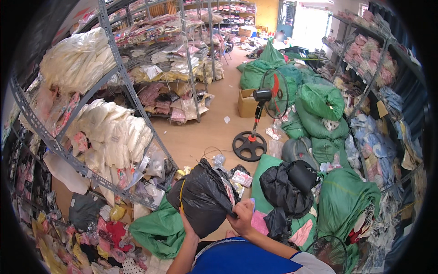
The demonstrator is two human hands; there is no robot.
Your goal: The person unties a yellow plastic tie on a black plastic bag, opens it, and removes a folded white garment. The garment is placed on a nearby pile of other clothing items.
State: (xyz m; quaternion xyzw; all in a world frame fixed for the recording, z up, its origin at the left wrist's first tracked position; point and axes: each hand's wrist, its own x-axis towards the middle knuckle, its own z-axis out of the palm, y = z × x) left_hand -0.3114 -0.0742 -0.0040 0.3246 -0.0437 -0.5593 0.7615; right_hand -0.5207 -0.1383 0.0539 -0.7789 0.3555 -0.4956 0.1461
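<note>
I hold a bulging black plastic bag (pixel 203 196) in front of me with both hands. My left hand (pixel 188 227) grips its lower left side from underneath. My right hand (pixel 242 213) pinches its right edge, where folded patterned cloth shows through the opening. A yellow strap runs along the bag's left side. Below the bag is my blue top (pixel 237 258).
Metal shelves (pixel 123 77) packed with bagged clothing stand at left and right. Green sacks (pixel 319 109) pile at right, one green sack (pixel 157 230) lies at my left. A standing fan (pixel 269 98) and a cardboard box (pixel 248 102) stand on the wooden floor ahead. Loose garments lie lower left.
</note>
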